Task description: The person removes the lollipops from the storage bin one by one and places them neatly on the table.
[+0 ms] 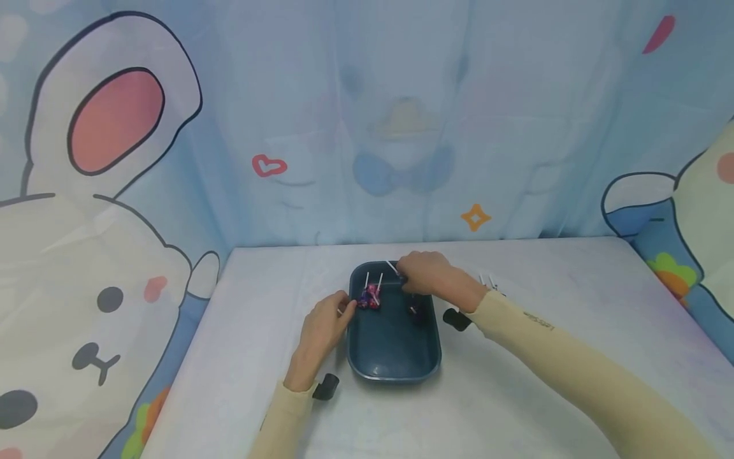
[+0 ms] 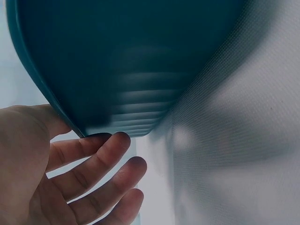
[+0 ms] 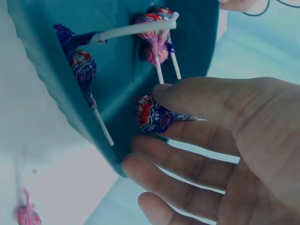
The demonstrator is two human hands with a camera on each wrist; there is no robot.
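Teal plastic forms the tray (image 1: 392, 354) on the bench (image 1: 269, 299) in the head view, the left hand (image 1: 322, 325) at its left side and the right hand (image 1: 432, 274) over its far right corner, a white stick (image 1: 392, 268) slanting away and leftward from the fingers. Left wrist: thumb and forefinger pinch the tray's rim. Right wrist: thumb and forefinger grip a purple-wrapped lollipop (image 3: 152, 114), its ball toward the tray, just beside a lollipop pair (image 3: 157, 37) inside.

Left hand (image 2: 70, 183): thumb and forefinger pinch edge of teal tray (image 2: 140, 51) | other fingers apart | tray stands on white cloth (image 2: 234, 140)
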